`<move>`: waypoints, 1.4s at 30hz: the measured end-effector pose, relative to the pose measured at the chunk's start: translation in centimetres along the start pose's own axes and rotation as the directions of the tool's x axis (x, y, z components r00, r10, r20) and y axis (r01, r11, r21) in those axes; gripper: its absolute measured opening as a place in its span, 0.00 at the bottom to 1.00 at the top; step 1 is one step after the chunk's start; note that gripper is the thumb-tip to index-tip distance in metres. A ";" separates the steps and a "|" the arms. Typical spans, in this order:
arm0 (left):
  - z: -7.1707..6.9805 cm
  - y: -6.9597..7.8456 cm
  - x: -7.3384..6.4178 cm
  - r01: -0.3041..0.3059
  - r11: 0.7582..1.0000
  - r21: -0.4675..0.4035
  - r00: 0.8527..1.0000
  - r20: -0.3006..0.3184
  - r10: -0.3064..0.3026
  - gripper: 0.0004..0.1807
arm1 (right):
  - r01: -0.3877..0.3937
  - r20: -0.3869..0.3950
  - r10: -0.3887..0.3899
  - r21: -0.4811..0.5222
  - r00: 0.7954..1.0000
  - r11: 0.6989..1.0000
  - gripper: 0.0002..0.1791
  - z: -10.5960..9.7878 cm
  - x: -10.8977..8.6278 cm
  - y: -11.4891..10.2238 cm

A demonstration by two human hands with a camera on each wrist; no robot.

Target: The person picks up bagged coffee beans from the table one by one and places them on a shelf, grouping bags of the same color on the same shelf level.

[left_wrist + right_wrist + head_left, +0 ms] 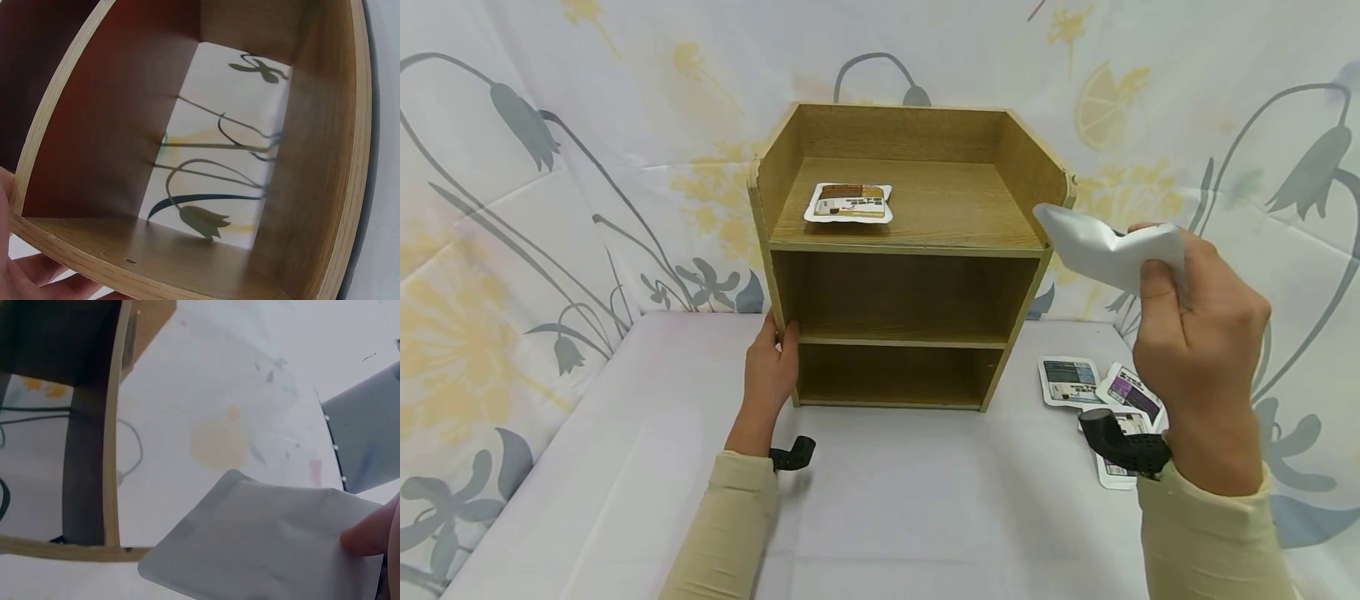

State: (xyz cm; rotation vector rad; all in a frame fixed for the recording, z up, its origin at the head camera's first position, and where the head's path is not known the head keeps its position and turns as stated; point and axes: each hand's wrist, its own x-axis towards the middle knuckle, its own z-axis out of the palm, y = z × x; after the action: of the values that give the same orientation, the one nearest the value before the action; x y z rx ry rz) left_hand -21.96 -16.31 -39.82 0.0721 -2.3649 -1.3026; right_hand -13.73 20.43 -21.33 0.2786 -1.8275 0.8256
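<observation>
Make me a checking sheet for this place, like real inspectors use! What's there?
Surface: plain white table surface, faintly creased.
Job's things: three-level brown wooden shelf; flat white labelled packet on its top level; plain whitish flexible pouch, held up; several overlapping white labelled packets on the table, right of the shelf.
Clutter: nothing seen.
Grippers: left hand grips the shelf's left side; right hand pinches the pouch.
Cables: nothing seen.
Surroundings: white floral-printed fabric behind and beside.

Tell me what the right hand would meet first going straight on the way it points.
Probably the raised right side panel of the brown wooden shelf unit; the flat silvery-white packet in the right hand would touch it first. Depth is unclear, so it might pass above.
</observation>
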 end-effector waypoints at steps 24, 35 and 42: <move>-0.1 0.4 -0.1 0.017 1.000 0.014 1.000 0.002 -0.017 0.29 | 0.255 0.159 -0.253 0.010 0.954 0.967 0.16 5.5 1.0 0.0; -0.1 0.2 -0.1 0.006 1.000 0.007 1.000 -0.006 -0.006 0.29 | 0.361 0.256 -0.346 -0.009 0.902 0.933 0.18 8.3 1.4 0.7; -0.1 0.3 0.0 -0.001 1.000 0.007 1.000 -0.012 0.001 0.29 | 0.369 0.323 -0.343 -0.024 0.882 0.929 0.19 9.5 1.5 1.0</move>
State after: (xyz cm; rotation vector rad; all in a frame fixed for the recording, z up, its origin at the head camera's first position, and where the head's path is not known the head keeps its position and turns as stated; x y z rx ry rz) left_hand -21.88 -16.26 -39.56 0.0805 -2.3584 -1.2903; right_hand -21.80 15.24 -22.33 0.7042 -2.0160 0.4599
